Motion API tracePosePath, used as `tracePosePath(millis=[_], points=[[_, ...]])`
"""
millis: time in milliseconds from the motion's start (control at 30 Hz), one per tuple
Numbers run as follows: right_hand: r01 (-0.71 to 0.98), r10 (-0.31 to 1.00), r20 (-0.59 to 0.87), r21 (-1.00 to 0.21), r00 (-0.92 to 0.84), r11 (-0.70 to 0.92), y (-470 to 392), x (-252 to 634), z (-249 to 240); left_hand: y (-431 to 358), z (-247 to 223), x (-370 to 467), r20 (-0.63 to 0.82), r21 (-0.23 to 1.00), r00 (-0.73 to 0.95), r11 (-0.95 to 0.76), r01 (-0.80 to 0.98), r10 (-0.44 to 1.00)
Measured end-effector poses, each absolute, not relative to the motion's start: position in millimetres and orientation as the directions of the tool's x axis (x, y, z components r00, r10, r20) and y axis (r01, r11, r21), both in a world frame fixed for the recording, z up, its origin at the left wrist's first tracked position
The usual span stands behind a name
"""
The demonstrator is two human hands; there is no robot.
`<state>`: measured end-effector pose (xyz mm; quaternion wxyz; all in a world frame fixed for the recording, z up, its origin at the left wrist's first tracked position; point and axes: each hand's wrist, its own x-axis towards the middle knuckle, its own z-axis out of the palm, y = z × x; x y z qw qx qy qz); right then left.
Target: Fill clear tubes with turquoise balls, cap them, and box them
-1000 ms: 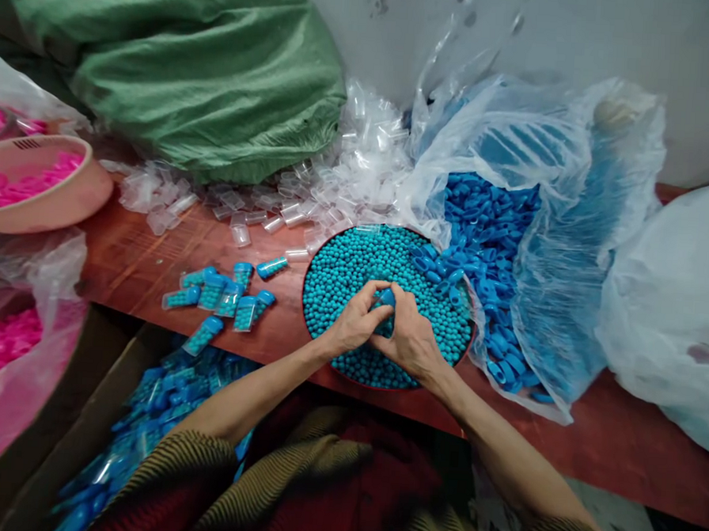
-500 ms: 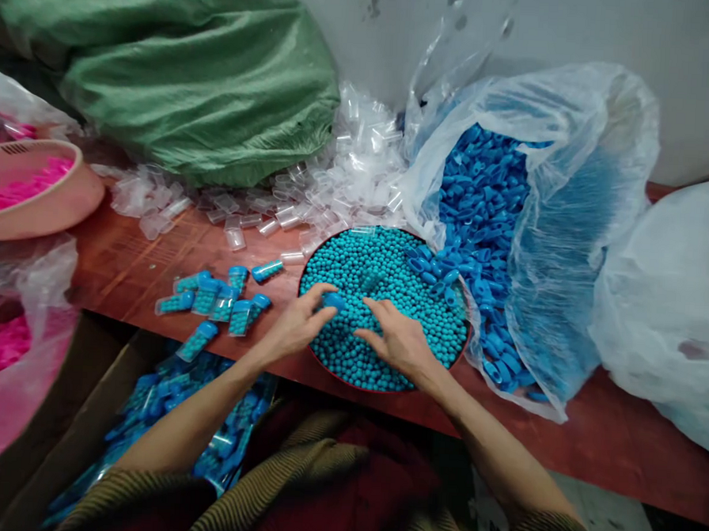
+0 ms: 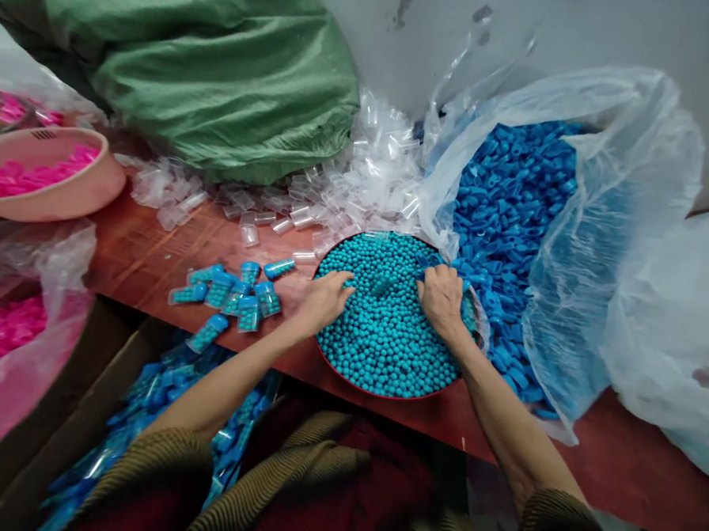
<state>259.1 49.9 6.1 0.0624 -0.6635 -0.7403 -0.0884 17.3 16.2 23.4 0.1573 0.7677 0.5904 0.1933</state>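
Note:
A round red-rimmed basin is full of small teal beads. Over its left rim is my left hand, fingers curled together; a bit of teal shows at the fingertips, but what they hold is hidden. My right hand is closed at the basin's right side, against loose blue caps; its fingertips are hidden. Between the hands, a clear bead-filled tube sits among the beads. Left of the basin lie several bead-filled tubes with blue caps.
Blue caps spill from a plastic bag on the right. Empty clear tubes are heaped behind the basin, beside a green sack. A pink basin stands at left. Below the table edge, a box holds capped tubes.
My right hand has moved right, from over the beads to the blue caps, and closed. My left hand has drawn back toward the basin's left rim. The view has shifted slightly.

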Motion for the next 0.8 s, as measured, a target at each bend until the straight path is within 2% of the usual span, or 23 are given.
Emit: tracePosePath(millis=[200, 433, 633, 733, 800], points=[[0.966, 0.961, 0.131, 0.117, -0.244, 0.229, 25.6, 267.0, 7.9, 40.6, 10.0, 74.3, 0.053, 0.465, 0.235, -0.232, 0.854, 0.971], [0.914, 0.902, 0.149, 0.040, -0.404, 0.403, 2.2, 272.3, -9.7, 31.0, 0.2, 83.1, 0.054, 0.448, 0.310, -0.301, 0.842, 0.949], [0.940, 0.933, 0.156, -0.052, -0.325, 0.336, -4.9, 278.5, -9.8, 31.4, 4.6, 83.2, 0.077, 0.442, 0.328, -0.327, 0.836, 0.942], [0.966, 0.963, 0.179, -0.124, -0.201, 0.225, -0.5, 274.1, -0.6, 28.8, 8.8, 79.4, 0.089, 0.472, 0.348, -0.347, 0.810, 0.933], [0.973, 0.973, 0.205, -0.177, -0.109, 0.146, 3.8, 265.3, 5.2, 28.0, 9.9, 78.1, 0.035, 0.488, 0.369, -0.338, 0.804, 0.929]])
